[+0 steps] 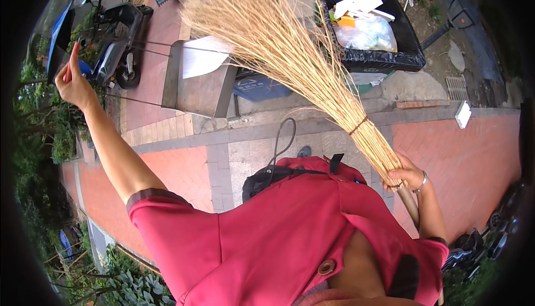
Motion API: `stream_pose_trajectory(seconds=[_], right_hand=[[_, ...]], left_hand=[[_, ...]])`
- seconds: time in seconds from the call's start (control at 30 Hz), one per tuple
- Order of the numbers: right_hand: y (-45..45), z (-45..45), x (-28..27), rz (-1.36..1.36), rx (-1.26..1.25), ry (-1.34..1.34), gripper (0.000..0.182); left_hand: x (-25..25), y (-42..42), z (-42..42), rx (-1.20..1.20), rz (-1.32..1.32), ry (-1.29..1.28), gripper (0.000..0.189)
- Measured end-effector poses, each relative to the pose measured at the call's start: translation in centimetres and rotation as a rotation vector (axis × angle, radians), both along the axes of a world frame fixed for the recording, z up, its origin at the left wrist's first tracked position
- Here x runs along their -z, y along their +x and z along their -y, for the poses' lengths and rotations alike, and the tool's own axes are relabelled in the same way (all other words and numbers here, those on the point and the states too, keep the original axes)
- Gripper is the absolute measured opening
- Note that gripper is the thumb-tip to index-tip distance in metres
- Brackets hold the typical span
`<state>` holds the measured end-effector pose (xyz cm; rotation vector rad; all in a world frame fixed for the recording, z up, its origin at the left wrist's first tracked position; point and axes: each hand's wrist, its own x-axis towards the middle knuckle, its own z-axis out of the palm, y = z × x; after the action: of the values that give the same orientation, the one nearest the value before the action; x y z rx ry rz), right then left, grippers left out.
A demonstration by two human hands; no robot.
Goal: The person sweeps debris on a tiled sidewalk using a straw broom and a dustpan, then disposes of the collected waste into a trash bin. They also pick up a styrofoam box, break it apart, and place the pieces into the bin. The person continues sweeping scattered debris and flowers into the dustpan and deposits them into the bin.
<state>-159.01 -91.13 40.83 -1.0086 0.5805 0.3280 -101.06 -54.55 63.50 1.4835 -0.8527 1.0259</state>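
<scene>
My right hand (pixel 403 174) grips a straw broom (pixel 309 63) where its bound stalks meet the wooden handle (pixel 408 205). The broom's bristles fan out ahead of me and blur at the tips. Out to the left, my left hand (pixel 77 82) is closed around a reddish handle (pixel 68 72), mostly hidden by the fingers. Thin rods run from a metal dustpan (pixel 200 97) towards this hand. In the dustpan lies a white sheet (pixel 205 57), partly covered by the bristles.
A wheeled bin (pixel 411 57) lined with a black bag holds rubbish (pixel 365 32) beyond the broom. A scooter (pixel 117 51) stands at the left. One white box-like piece (pixel 463 114) lies by the kerb at right, near a drain grate (pixel 456 88).
</scene>
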Motion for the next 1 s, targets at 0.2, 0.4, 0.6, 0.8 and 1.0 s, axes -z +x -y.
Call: stream_pose_trajectory(seconds=[0.2, 0.4, 0.6, 0.8, 1.0], right_hand=[[2.5, 1.6, -0.8, 0.036, 0.104, -0.341, 0.059], [1.3, 0.1, -3.2, 0.066, 0.093, -0.336, 0.061], [-3.8, 0.8, -4.6, 0.027, -0.076, -0.058, 0.070], [-1.6, 6.4, -9.8, -0.222, -0.260, -0.789, 0.072], [3.7, 2.4, -15.3, -0.279, -0.203, -1.364, 0.068]], left_hand=[[0.9, -0.5, -6.0, -0.104, -0.145, -0.103, 0.020], [1.2, -0.2, -6.1, 0.001, -0.278, -0.133, 0.024], [0.7, -0.8, -4.4, 0.031, -0.284, -0.282, 0.027], [0.2, -5.7, -1.9, 0.166, -0.177, -0.317, 0.024], [-0.8, -9.3, 0.1, 0.055, -0.043, -0.250, 0.027]])
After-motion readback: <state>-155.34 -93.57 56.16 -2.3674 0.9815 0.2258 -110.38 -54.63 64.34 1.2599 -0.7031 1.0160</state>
